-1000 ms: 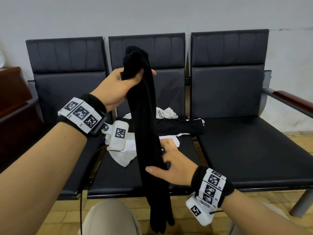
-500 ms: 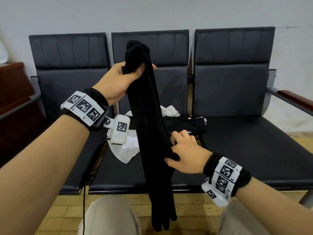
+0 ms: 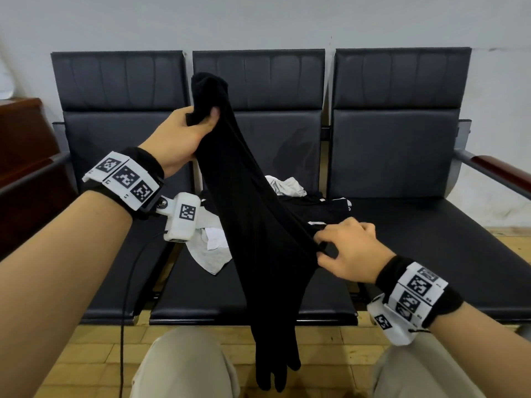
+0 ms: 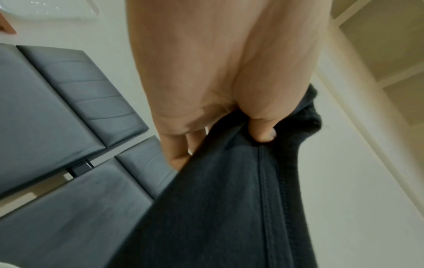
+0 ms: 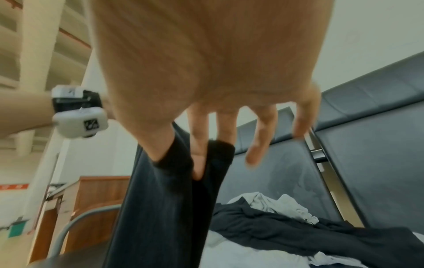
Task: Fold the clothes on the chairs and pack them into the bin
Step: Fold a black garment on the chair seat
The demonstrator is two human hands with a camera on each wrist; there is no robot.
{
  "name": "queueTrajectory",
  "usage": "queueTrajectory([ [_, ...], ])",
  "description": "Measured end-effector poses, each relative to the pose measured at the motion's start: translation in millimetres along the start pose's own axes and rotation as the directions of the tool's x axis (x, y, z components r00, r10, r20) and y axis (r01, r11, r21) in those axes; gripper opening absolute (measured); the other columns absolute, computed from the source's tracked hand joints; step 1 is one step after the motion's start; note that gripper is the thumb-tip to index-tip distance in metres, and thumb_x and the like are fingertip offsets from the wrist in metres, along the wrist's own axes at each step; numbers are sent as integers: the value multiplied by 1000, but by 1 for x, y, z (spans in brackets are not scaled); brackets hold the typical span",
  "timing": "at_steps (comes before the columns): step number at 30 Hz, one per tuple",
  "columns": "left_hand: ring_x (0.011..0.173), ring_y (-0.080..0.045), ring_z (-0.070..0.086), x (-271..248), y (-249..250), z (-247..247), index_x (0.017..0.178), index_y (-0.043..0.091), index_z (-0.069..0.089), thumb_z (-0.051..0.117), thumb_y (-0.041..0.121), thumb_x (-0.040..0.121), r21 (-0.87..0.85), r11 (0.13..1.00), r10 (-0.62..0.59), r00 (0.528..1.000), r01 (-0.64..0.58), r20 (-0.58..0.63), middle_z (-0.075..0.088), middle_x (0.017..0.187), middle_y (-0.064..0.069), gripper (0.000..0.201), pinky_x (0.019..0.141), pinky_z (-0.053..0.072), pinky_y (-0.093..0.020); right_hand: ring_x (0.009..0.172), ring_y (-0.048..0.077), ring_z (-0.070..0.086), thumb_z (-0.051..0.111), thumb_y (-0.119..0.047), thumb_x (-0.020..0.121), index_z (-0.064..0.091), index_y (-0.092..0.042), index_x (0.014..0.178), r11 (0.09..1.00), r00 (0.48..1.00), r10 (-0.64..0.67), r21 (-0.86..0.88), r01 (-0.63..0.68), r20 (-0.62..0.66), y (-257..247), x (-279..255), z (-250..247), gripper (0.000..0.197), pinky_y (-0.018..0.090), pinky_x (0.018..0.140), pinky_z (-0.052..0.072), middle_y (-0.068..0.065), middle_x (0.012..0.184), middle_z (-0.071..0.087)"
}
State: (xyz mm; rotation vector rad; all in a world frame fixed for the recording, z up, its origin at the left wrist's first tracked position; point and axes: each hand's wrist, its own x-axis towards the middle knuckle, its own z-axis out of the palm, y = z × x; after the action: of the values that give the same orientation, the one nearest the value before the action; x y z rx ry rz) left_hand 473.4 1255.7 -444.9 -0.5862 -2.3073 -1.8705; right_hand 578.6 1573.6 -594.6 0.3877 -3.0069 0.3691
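A long black garment [image 3: 258, 225] hangs in front of the middle chair [image 3: 258, 288], its lower end dangling between my knees. My left hand [image 3: 198, 122] grips its bunched top, thumb pressed into the cloth [image 4: 229, 199], and holds it up high. Lower and to the right, my right hand [image 3: 324, 245] pinches the garment's right edge between thumb and forefinger and draws it sideways; the black cloth [image 5: 165, 199] runs under that thumb while the other fingers stay spread. On the middle seat behind lies a heap of black and white clothes [image 3: 301, 202]. No bin is in view.
Three black padded chairs stand in a row against a pale wall. The right seat [image 3: 431, 254] and left seat [image 3: 143, 268] carry nothing. A wooden armrest [image 3: 500, 173] juts at far right, dark wooden furniture [image 3: 26, 168] at far left. A cable [image 3: 126, 311] hangs from my left wrist.
My right hand slid from the garment's middle to its right edge, pinched it and pulled it out to the right, spreading the cloth. The left hand kept its grip up high.
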Motion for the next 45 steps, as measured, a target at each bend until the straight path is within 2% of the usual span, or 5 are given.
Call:
queueTrajectory([
  [13, 107, -16, 74, -17, 6, -6, 114, 25, 69, 52, 58, 101, 33, 997, -71, 995, 73, -66, 77, 114, 1, 40, 87, 60, -40, 74, 1, 68, 66, -23, 93, 67, -18, 85, 972, 946, 21, -228, 56, 324, -25, 7, -96, 9, 33, 82, 58, -14, 71, 75],
  [18, 97, -12, 75, -13, 22, -4, 106, 20, 72, 56, 45, 104, -93, 995, -44, 995, 36, -92, 79, 102, 2, 30, 80, 61, -25, 96, 10, 73, 65, -26, 101, 75, -33, 105, 941, 825, -306, 284, 186, 475, -42, 0, -120, 14, 40, 93, 58, -10, 102, 77],
  [29, 104, -24, 72, 10, -21, 10, 104, 18, 66, 56, 42, 105, -173, 948, -294, 944, 268, -147, 75, 106, -4, 26, 86, 59, -40, 136, 35, 52, 29, -23, 105, 55, 1, 142, -297, 839, -494, 863, -409, 228, -51, -32, -53, 51, 49, 119, 29, 19, 143, 59],
  [36, 107, -43, 69, -39, -96, 47, 141, 8, 55, 40, 65, 101, 440, 656, -749, 461, 613, 475, 71, 121, -22, 71, 91, 58, -50, 151, 38, 32, 40, -53, 108, 30, 3, 157, -554, 964, -253, 805, -210, 78, -66, -21, -69, 75, 50, 124, 27, 26, 161, 32],
  [45, 90, -28, 76, -66, -79, 82, 111, 17, 75, 23, 59, 107, 18, 720, -482, 482, 693, 731, 77, 96, -14, 67, 83, 59, -41, 141, 35, 50, 46, -19, 101, 53, 8, 142, -402, 986, -153, 908, -117, 60, -52, -10, -64, 49, 46, 120, 36, 24, 149, 53],
])
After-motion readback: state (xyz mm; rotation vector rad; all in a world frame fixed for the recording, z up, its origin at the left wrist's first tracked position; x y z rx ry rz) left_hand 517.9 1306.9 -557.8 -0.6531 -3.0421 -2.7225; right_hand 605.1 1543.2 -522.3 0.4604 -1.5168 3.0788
